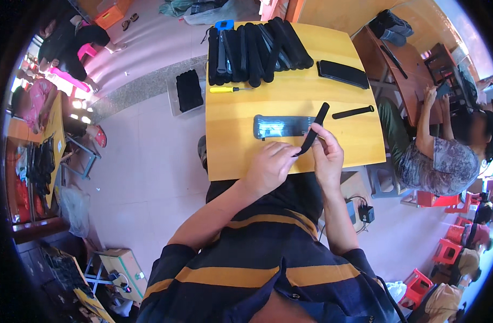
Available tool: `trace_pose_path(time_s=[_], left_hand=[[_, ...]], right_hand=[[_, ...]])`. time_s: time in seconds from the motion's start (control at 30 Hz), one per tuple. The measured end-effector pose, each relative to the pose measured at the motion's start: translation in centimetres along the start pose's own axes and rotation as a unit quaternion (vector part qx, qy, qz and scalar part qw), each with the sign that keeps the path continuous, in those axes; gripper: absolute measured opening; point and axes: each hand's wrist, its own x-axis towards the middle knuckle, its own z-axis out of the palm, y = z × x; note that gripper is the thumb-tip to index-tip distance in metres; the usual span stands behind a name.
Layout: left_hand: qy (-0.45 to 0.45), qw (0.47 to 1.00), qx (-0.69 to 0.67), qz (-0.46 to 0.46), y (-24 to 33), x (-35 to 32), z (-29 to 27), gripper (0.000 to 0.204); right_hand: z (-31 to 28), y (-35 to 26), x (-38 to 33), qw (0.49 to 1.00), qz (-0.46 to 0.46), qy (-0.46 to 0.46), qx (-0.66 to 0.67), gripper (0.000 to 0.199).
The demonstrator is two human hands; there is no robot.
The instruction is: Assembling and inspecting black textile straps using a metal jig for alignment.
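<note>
near: left hand [269, 168] pinching near end of black strap [310, 142], right hand [328, 153] pinching farther along | strap over near part of yellow table [230, 156]; probably best kept flat, untwisted, lightly tensioned | beyond: glossy pack [279, 127], worth not snagging | far right: second strap [353, 112] | far: black bundles [252, 54]
</note>
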Motion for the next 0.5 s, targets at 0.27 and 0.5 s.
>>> trace_pose_path(time_s=[0.27, 0.5], left_hand=[[0.0, 0.842, -0.344, -0.416, -0.7, -1.8, -1.8, 0.018], [-0.026, 0.818, -0.358, -0.449, -2.6, -2.4, -2.9, 0.017]], right_hand=[[-0.4, -2.7, -1.4, 0.816, -0.263, -0.042, -0.513, 0.017], [-0.6, -3.4, -0.7, 0.802, -0.098, -0.175, -0.563, 0.013]])
